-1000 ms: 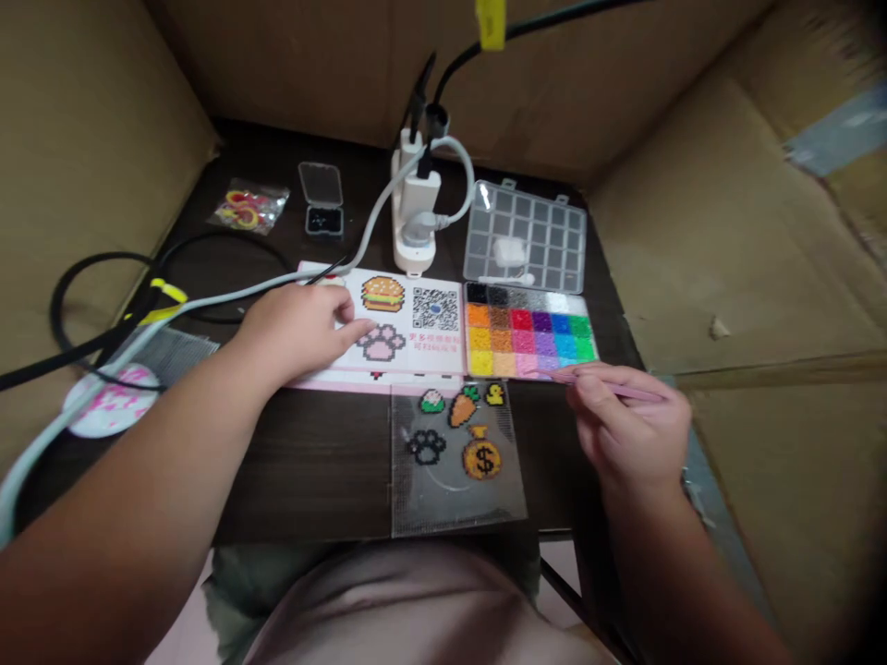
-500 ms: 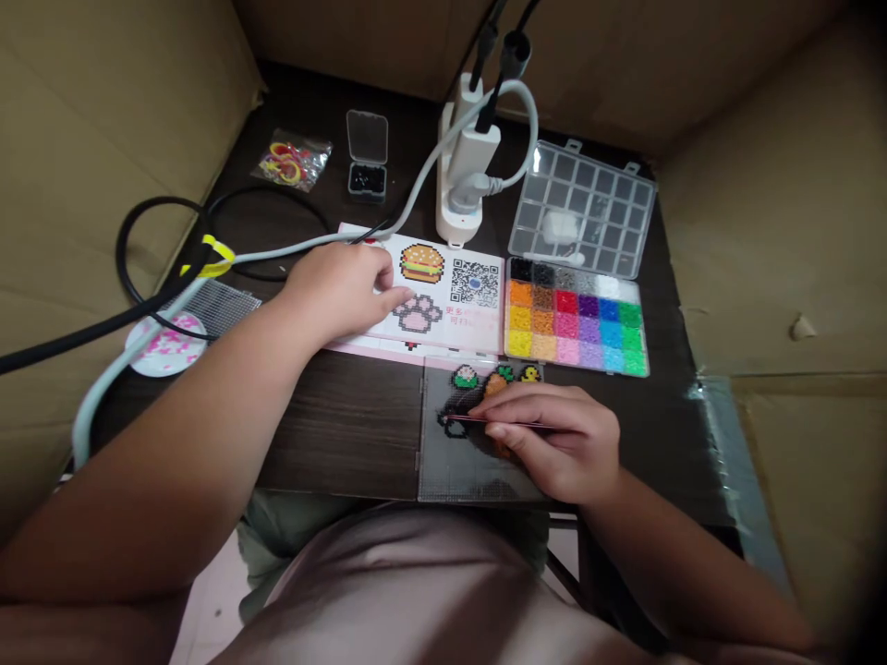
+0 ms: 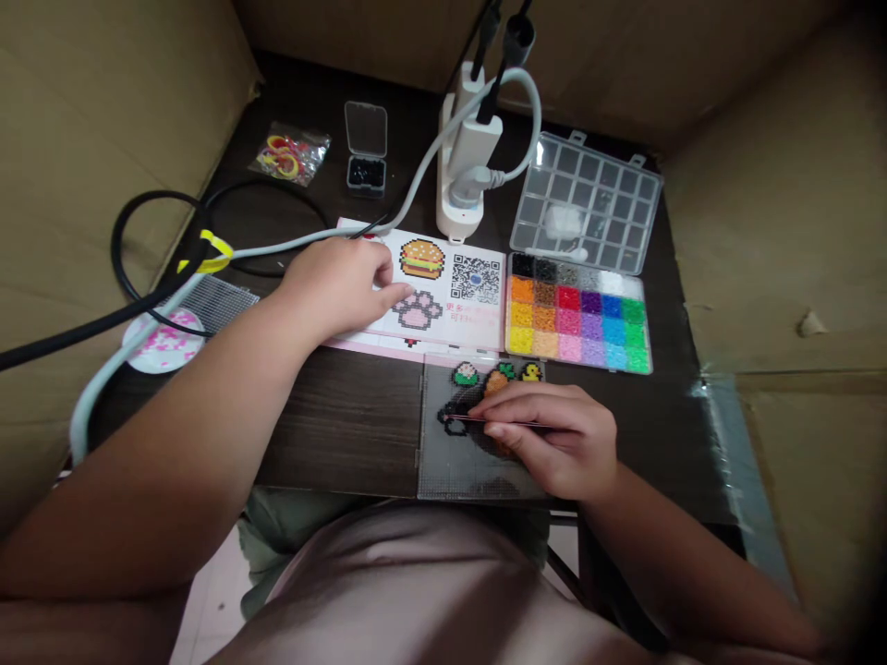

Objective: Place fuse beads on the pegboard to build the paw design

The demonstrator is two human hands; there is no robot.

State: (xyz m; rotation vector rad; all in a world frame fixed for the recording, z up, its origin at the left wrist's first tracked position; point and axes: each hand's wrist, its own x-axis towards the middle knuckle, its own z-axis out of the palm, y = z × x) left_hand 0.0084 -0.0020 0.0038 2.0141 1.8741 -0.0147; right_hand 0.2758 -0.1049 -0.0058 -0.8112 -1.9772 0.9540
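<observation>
My right hand [image 3: 568, 439] pinches thin tweezers [image 3: 464, 418] over a clear pegboard [image 3: 435, 471]. The tweezer tips meet a black ring-shaped bead outline [image 3: 454, 429]; a tiny pinkish spot shows at them, too small to name. Along the board's top sit a green-and-white bead figure [image 3: 466, 373], an orange bead carrot [image 3: 495, 380] and a yellow bead duck [image 3: 531, 371]. My fingers cover part of the board. My left hand [image 3: 336, 286] rests on the printed pattern sheet [image 3: 478, 328], thumb stretched out beside the pink paw picture [image 3: 417, 312], apparently holding nothing.
A sorted bead box [image 3: 578, 314] lies behind the board, its clear lid [image 3: 589, 199] raised. A white power strip [image 3: 458, 217] with cables stands at the back. Farther left are a small box of black beads [image 3: 366, 173], a bag of rings [image 3: 287, 157] and a white dish [image 3: 163, 356].
The view has shifted very slightly. Both hands keep their places, with the tweezers still at the black bead outline.
</observation>
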